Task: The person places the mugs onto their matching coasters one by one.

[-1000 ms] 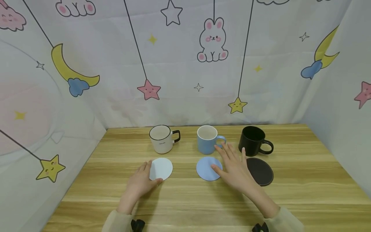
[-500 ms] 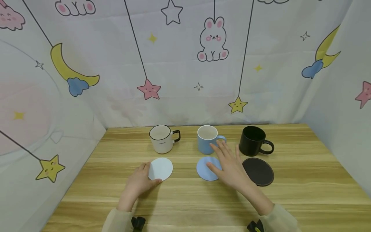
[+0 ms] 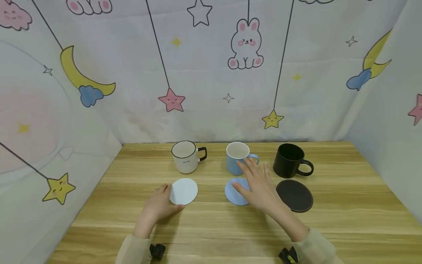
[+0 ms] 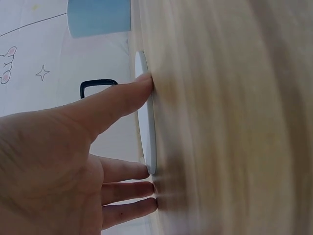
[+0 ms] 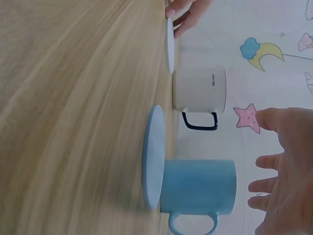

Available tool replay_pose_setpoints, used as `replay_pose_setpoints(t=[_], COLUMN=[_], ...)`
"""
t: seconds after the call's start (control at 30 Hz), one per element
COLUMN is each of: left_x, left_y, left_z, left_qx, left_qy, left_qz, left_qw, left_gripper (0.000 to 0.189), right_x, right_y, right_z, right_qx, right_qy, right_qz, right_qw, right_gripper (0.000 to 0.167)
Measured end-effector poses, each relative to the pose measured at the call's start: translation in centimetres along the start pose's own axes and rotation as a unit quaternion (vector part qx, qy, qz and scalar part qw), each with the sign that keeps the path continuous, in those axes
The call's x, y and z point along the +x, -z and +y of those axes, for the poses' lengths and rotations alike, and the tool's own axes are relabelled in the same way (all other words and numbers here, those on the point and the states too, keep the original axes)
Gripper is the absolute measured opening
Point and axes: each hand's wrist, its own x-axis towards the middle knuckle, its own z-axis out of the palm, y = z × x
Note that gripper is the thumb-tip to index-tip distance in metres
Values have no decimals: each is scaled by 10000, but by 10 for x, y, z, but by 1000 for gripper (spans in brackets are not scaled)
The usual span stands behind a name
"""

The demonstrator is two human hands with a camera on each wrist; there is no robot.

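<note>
My left hand (image 3: 159, 204) is at the near-left side of a round white coaster (image 3: 184, 191) on the table. In the left wrist view its thumb and index finger grip the coaster's rim from two sides. With fingers spread, my right hand (image 3: 259, 190) hangs over the right part of a light blue coaster (image 3: 236, 193). Behind that coaster stands a blue mug (image 3: 233, 165), partly covered by the right fingertips in the head view. The right wrist view shows this hand apart from the mug, holding nothing.
A white mug (image 3: 185, 161) with black rim and handle stands behind the white coaster. On the right, a black mug (image 3: 287, 163) stands behind a round black coaster (image 3: 296, 196). Beyond the wooden table (image 3: 211, 234) hangs a printed curtain (image 3: 204, 62).
My right hand has shifted a little to the left, from beside the black coaster to over the blue one. The left hand stays at the white coaster. The head view has tilted slightly.
</note>
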Motion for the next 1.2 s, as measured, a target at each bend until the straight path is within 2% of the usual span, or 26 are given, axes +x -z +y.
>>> replay_pose_setpoints(t=[0.5,0.87,1.2], left_x=[-2,-6,-5], left_y=[1,1,1], left_z=[-1,-5,-3], left_qx=[-18,49,-31], left_qy=[110,82,117], left_qz=[-82,-209,-203], left_qw=[9999,9997,9997], left_gripper=[90,91,90], right_x=[22,33,47], right_y=[-6,-21,-28], right_z=[-15,-32,-38], right_qx=[14,224,305], right_qy=[337,237,440], right_qz=[74,-37,211], right_qw=[9994,9995,9983], right_gripper=[65,65,62])
